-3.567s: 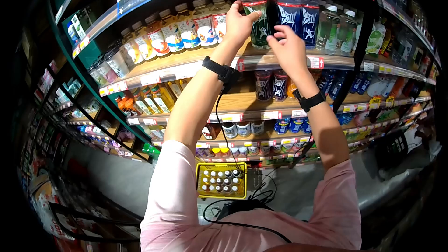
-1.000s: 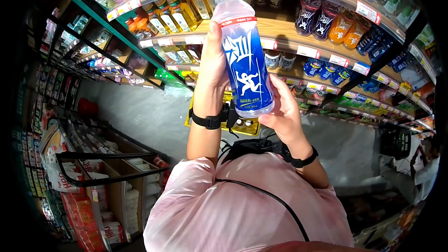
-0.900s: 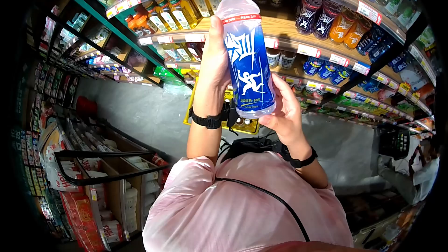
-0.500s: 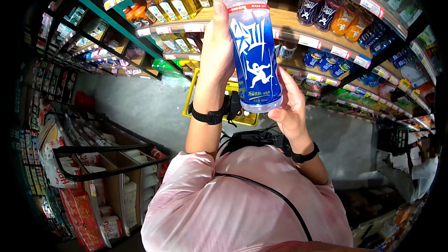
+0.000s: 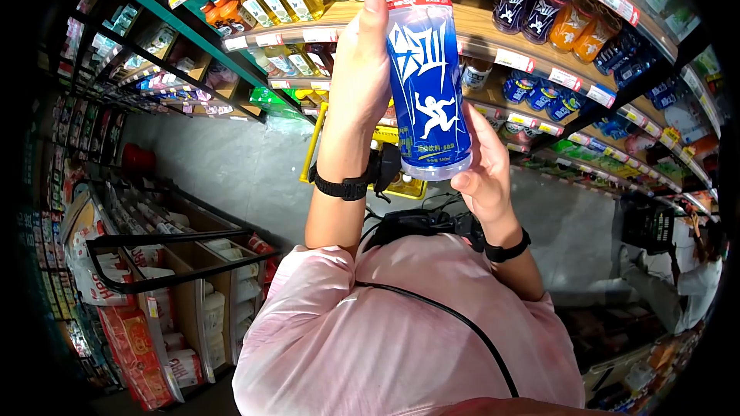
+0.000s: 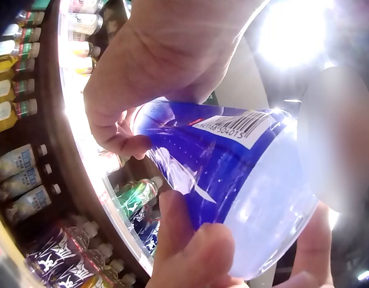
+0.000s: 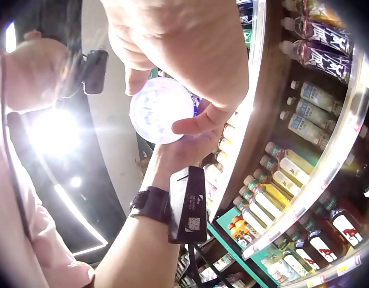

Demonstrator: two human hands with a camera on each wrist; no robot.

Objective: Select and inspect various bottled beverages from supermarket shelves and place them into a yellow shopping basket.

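Note:
A clear sports drink bottle [image 5: 428, 85] with a blue label, red band and white running figure stands tilted in front of the chest in the head view, cap end away from the body. My left hand [image 5: 361, 69] grips its upper left side, thumb pointing up along it. Around the lower right side and base curl the fingers and thumb of my right hand [image 5: 487, 162]. In the left wrist view a barcode [image 6: 235, 129] shows on the label's other side. The round bottle base [image 7: 157, 114] faces the right wrist camera.
Store shelves [image 5: 478, 42] with several rows of drinks stand ahead. Below the bottle, a yellow basket [image 5: 312, 162] with bottles sits on the grey floor [image 5: 208, 162]. A rack of packaged goods [image 5: 185, 293] is at left, and a black basket [image 5: 646, 227] at right.
Earlier my left hand held a green-labelled bottle at the shelf, my right beside it. Now both hold the blue-labelled bottle near the chest; over the last second it shifts slightly up and right in view.

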